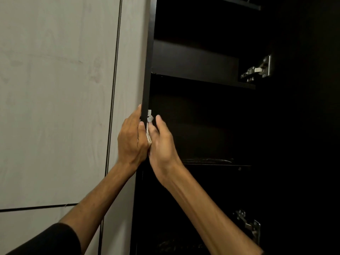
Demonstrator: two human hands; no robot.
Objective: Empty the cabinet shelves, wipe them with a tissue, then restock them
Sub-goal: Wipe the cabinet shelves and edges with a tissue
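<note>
The dark cabinet stands open, and its shelves (202, 80) look bare in the gloom. My left hand (131, 142) wraps around the black front edge (147, 85) of the cabinet's left side, thumb on the inner face. My right hand (161, 144) is pressed close against it from inside the cabinet. It pinches a crumpled white tissue (148, 136) against that edge. Just above the fingers, a small white catch (149, 112) sits on the edge.
A pale grey wood-grain panel (55, 107) fills the left. Metal hinges are on the cabinet's right side, one high up (257, 70) and one low down (248, 225). A lower shelf (211, 162) carries a thin dark textured layer. The bottom compartment is too dark to read.
</note>
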